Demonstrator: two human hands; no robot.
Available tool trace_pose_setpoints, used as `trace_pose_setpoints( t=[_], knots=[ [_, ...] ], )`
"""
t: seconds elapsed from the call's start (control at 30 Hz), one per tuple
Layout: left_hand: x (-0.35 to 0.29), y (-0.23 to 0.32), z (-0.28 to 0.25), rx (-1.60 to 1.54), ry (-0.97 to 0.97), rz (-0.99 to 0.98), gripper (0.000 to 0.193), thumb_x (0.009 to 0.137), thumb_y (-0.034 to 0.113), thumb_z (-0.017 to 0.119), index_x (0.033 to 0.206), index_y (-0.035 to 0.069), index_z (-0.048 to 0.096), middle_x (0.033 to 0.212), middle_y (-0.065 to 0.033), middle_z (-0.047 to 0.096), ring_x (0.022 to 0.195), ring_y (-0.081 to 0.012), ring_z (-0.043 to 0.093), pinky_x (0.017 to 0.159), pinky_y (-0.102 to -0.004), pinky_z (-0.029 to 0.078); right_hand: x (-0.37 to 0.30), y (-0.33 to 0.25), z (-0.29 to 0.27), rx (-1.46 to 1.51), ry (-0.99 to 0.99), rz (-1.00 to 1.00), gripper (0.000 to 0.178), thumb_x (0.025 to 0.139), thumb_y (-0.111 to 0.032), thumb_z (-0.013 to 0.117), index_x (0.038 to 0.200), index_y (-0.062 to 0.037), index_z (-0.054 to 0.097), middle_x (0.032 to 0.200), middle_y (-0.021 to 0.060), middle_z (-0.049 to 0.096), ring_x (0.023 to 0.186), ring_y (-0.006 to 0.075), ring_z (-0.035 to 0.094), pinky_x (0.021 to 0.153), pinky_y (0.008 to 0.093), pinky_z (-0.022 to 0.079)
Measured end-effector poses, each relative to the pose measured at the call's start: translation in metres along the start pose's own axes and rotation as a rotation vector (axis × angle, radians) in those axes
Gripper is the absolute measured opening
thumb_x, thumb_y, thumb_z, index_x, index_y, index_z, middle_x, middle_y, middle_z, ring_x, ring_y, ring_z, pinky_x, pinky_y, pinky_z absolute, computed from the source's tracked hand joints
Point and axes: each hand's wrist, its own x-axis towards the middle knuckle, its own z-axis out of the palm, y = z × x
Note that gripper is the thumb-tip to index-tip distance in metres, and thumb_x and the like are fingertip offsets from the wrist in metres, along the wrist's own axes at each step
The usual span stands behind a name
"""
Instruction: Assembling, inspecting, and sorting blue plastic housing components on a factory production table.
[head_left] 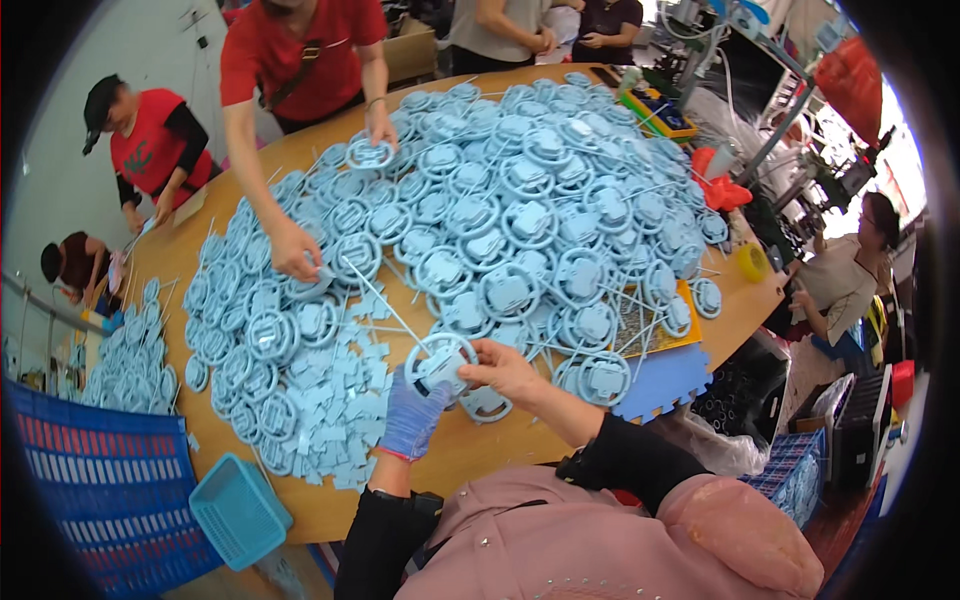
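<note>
At least 3 people are cut off by the upper edge.

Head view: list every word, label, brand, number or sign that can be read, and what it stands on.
Red shirt at far left: green marking, too blurred to read.
Held light-blue piece: no readable text.
Piled pieces: any marks are too small.

Dark green letters stand across the front of a red shirt worn at the left, beneath a black cap; they are too small and blurred to read. Any marks on the light-blue wheel-shaped parts heaped across the desk cannot be made out.
</note>
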Motion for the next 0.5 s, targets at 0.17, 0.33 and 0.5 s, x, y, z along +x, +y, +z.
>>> trace_pose_setpoints(
  t=[0.17, 0.33, 0.5],
  knots=[
    [0.016, -0.011, 0.041, 0.026, -0.037, -0.009, 0.051, 0.08, 0.003, 0.066, 0.124, -0.001, 0.04, 0.11, -0.0141, 0.059, 0.093, -0.021, 0.064, 0.071, -0.0302, 0.059, -0.015, 0.006, -0.039, 0.022, 0.133, -0.046, 0.046, 0.086, -0.021, 0.072, 0.123, -0.0004, 0.054, 0.096, 0.0061, 0.064, 0.082, 0.0123, 0.06, 0.071, 0.0292, 0.05],
    [0.05, -0.009, 0.081, -0.061, -0.289, -0.152, 0.054, 0.08, 0.003, 0.068, 0.128, 0.001, 0.044, 0.117, -0.013, 0.059, 0.1, -0.0217, 0.063, 0.072, -0.0331, 0.059, -0.069, -0.018, -0.12, -0.684, 0.495, -0.283, 0.061, 0.079, -0.024, 0.077, 0.128, -0.0004, 0.05, 0.118, 0.0131, 0.058, 0.107, 0.024, 0.057, 0.091, 0.0376, 0.047],
    [0.154, 0.087, 0.17, -0.111, -0.21, -0.12, 0.059, 0.08, 0.007, 0.071, 0.131, -0.002, 0.044, 0.12, -0.0162, 0.058, 0.103, -0.0219, 0.062, 0.08, -0.0344, 0.055, -0.145, -0.046, -0.299, -1.337, 0.911, -0.312, 0.08, 0.063, -0.013, 0.078, 0.133, -0.0002, 0.042, 0.131, 0.0226, 0.047, 0.123, 0.0391, 0.044, 0.106, 0.0428, 0.036]
  ],
)
